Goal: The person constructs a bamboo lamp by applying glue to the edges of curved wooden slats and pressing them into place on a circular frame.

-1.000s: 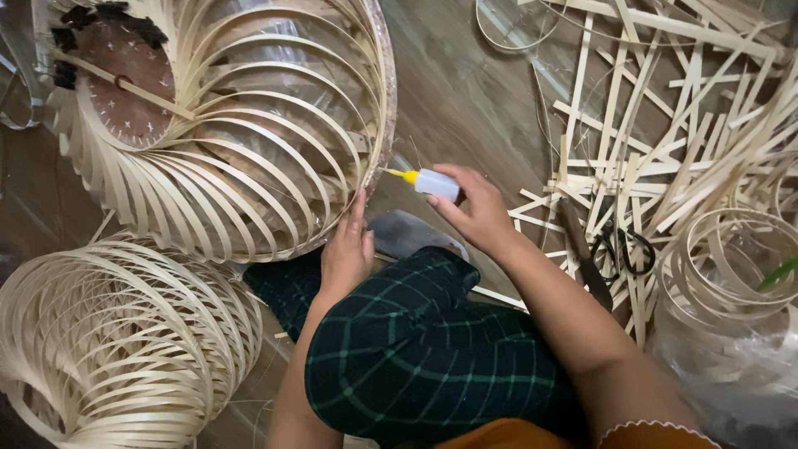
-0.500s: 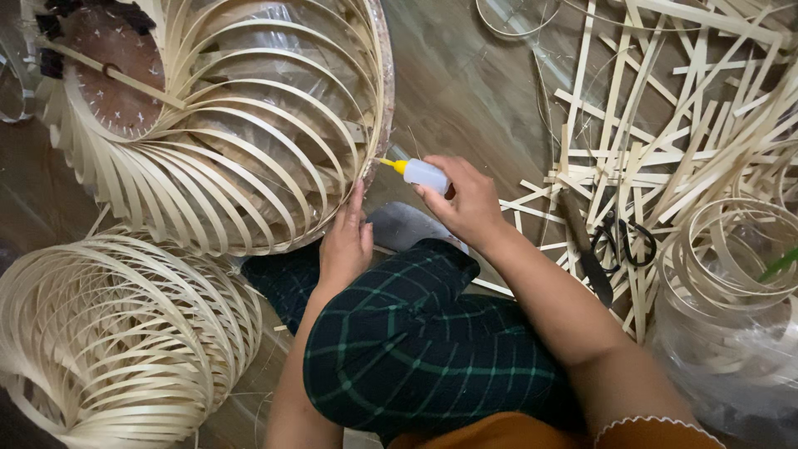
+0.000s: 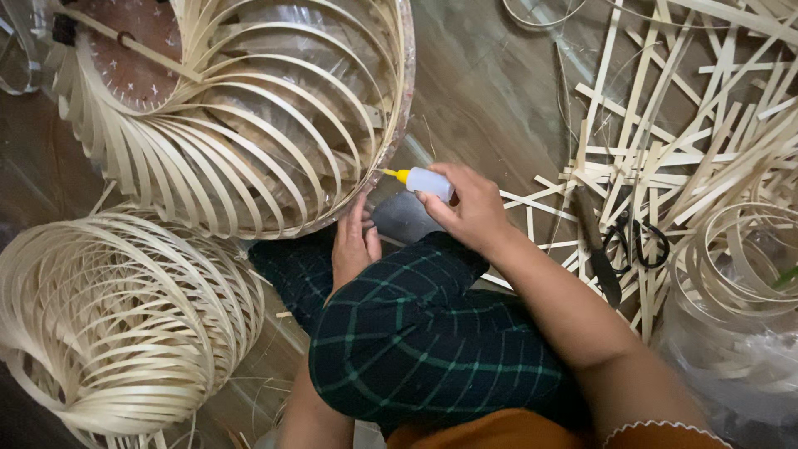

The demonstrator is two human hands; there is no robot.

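Right hand (image 3: 474, 212) grips a small glue bottle (image 3: 426, 182), yellow nozzle at the rim of the bamboo-strip frame (image 3: 249, 125). Left hand (image 3: 353, 241), fingers extended, presses that rim just below the nozzle.

Two woven bamboo-strip lampshade frames are in view: one large frame (image 3: 249, 116) at top left and one smaller frame (image 3: 116, 324) at bottom left. One small white glue bottle (image 3: 426, 182) with a yellow nozzle shows. One pair of black-handled scissors (image 3: 636, 241) and one dark knife (image 3: 598, 258) lie among loose bamboo strips (image 3: 690, 116), too many to count. Two hands appear.
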